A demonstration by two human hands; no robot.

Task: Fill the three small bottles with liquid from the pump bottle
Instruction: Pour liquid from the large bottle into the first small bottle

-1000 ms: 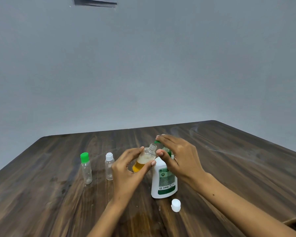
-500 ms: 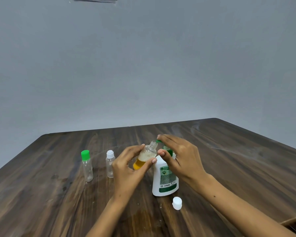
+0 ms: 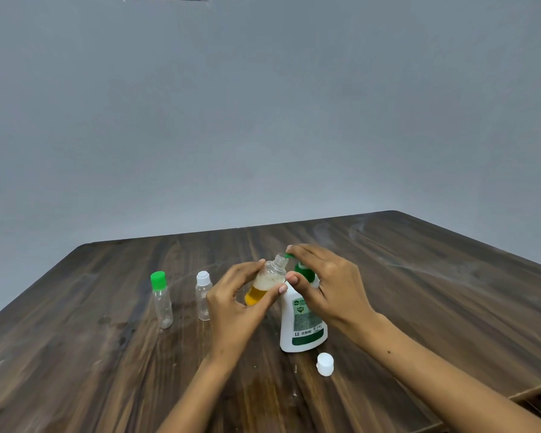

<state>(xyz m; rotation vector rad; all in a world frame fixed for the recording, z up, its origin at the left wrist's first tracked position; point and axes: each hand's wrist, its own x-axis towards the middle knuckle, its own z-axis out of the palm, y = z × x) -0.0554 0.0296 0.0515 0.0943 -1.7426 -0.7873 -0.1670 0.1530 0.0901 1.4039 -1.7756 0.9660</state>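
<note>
Bottle in the left hand, gripped between thumb and fingers, leans with its long axis running from 7 to 1 o'clock, open neck up against the green nozzle of the pump bottle. Amber liquid with foam on top fills it partway. The right hand lies over the pump head, fingers straight on top and thumb alongside, pressing rather than clasping. The nozzle sits at 3 o'clock from the neck, touching or nearly so; I judge the next press needs that mouth kept under the spout. A loose cap lies at 5 o'clock of the pump. Two capped bottles, green cap and white cap, stand at 9 o'clock, seemingly unfilled.
</note>
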